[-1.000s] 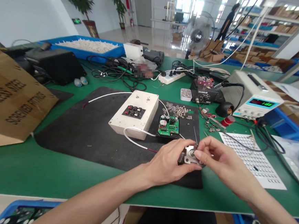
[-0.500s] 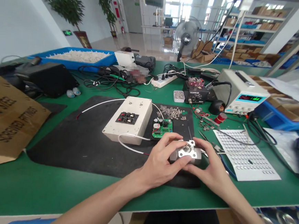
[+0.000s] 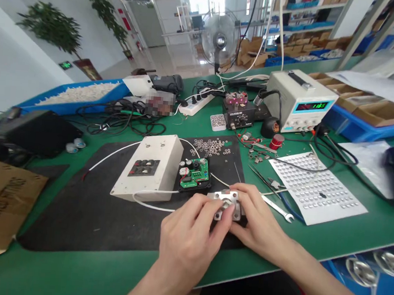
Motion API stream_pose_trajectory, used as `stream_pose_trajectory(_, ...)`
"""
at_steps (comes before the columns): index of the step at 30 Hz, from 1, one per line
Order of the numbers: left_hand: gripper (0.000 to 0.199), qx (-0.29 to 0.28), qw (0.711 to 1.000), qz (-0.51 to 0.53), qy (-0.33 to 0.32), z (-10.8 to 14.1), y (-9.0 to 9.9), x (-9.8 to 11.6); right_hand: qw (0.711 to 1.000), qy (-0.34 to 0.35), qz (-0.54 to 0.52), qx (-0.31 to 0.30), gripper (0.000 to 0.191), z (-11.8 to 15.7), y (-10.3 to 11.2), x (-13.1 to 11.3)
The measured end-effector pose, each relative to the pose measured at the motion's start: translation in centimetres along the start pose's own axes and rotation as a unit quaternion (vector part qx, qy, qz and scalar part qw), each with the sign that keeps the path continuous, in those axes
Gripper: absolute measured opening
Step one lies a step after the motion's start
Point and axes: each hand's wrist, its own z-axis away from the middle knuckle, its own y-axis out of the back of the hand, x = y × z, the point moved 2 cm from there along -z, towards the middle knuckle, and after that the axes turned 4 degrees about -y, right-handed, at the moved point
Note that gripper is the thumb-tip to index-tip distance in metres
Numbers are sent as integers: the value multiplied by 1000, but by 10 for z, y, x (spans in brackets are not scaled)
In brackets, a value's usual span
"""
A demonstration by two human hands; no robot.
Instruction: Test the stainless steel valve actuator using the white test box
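A silver metal valve body [image 3: 217,216] with a square flange and holes at its corners is held above the front right of the black mat. My right hand [image 3: 257,222] wraps around its right side. With thumb and fingertips, my left hand [image 3: 192,226] pinches a small round metal piece [image 3: 227,204] at the centre of the flange. My fingers partly cover that piece and the lower part of the body. Just beyond my hands lies a green circuit board [image 3: 195,172] in a black housing, with white cables. A wrench [image 3: 279,208] rests to the right of my right hand.
Left of the board sits a beige box [image 3: 151,162] with terminals. Loose nuts [image 3: 210,146] are scattered behind it on the black mat [image 3: 75,215]. To the right are a white sheet of small discs [image 3: 316,188] and a power supply [image 3: 299,101]. A cardboard box [image 3: 1,205] stands left.
The camera view has turned and tilted. My left hand has shifted from gripping the valve body's side to pinching the round piece at its centre. My right hand still holds the body.
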Motion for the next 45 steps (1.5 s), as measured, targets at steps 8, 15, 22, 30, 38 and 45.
stream_pose_trajectory(8, 14, 17, 999, 35, 33, -1, -7, 9, 1000, 15, -4, -4, 51, -1, 1, 0)
stream_pose_trajectory(15, 9, -5, 982, 167, 84, -3, -9, 1, 1000, 21, -8, 0, 49, -3, -1, -1)
stream_pose_trajectory(22, 5, -40, 998, -40, 10, -2, -2, 9, 999, 35, 9, 9, 50, -1, -1, -2)
stream_pose_trajectory(30, 17, -254, 956, -112, -93, -21, 14, 2, 999, 39, 16, 5, 54, 0, 0, -2)
stream_pose_trajectory(38, 18, -226, 942, -187, -160, -20, 10, 6, 999, 41, 14, 1, 50, -1, -1, -1)
stream_pose_trajectory(45, 23, -220, 937, -210, -173, -24, 9, 5, 999, 44, 13, 1, 49, -3, 0, -1)
